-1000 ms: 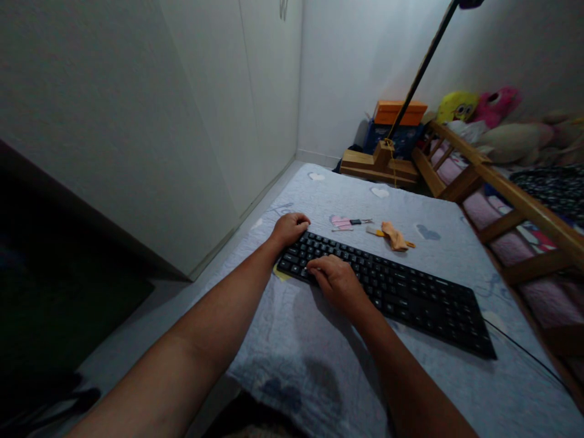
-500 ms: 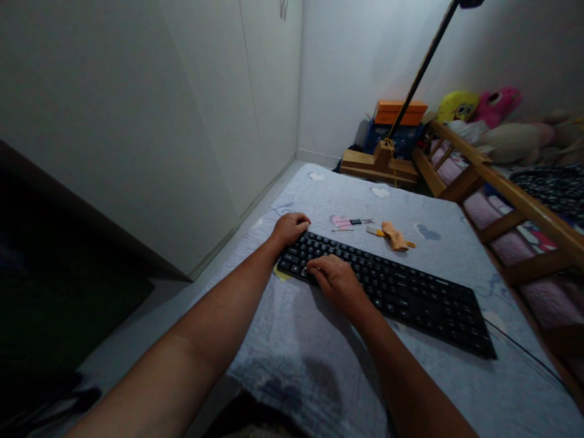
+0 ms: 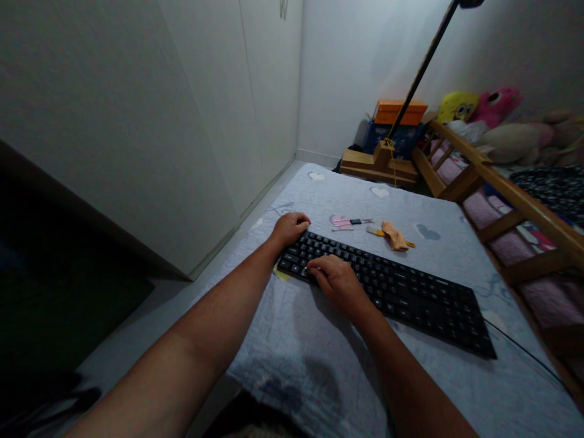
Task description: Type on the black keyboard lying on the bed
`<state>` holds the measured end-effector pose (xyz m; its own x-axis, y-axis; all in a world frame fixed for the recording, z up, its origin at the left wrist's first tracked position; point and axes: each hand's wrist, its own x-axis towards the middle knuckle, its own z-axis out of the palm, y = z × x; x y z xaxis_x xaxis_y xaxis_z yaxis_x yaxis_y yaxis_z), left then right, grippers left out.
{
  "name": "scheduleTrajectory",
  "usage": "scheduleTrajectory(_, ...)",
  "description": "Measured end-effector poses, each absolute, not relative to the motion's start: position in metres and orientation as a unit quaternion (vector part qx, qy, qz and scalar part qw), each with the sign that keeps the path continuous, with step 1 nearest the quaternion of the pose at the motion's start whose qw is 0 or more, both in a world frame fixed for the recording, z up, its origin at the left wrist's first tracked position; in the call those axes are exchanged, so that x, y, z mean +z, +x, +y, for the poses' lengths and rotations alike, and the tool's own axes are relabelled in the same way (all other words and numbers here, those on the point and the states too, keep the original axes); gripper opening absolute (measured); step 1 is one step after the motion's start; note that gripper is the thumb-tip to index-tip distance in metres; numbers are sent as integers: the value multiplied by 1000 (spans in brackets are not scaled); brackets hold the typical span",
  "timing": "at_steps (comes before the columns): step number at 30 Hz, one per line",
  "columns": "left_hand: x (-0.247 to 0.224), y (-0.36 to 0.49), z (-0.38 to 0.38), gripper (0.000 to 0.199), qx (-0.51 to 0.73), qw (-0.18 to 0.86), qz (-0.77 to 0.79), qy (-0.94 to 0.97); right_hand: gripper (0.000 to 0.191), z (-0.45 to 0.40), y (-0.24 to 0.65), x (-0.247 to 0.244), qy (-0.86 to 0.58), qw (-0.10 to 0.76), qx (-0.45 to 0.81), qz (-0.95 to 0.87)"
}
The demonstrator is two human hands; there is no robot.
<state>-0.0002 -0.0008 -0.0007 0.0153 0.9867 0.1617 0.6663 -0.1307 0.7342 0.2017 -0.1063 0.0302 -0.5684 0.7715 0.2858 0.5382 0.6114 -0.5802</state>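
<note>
A black keyboard [image 3: 392,286] lies at a slant across the pale, heart-patterned cloth [image 3: 274,316]. My left hand [image 3: 292,227] is closed at its upper left corner, fingers curled and the thumb by the edge. Over the lower left keys, my right hand [image 3: 336,277] is pinched, fingertips down close to the keys. A tiny whitish tip shows at those fingertips; the rest of what they hold is hidden. Beyond the keyboard lie a thin tool with a black grip [image 3: 356,222], a thin white stick [image 3: 342,229], and an orange cloth piece [image 3: 394,236] beside a yellow-handled brush [image 3: 375,232].
A yellow piece [image 3: 281,274] pokes out under the keyboard's left end. Its cable [image 3: 524,350] runs off right. A white cabinet [image 3: 205,121] stands left, a wooden bed rail [image 3: 515,188] right. Behind are a wooden stand [image 3: 381,161] with a pole and an orange box [image 3: 400,112].
</note>
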Motion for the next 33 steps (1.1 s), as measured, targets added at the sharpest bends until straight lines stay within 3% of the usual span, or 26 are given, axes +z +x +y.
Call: scheduleTrajectory(33,0,-1,-1,30,332,238,624,666,21,-107,198,29,-378,253,198,-868)
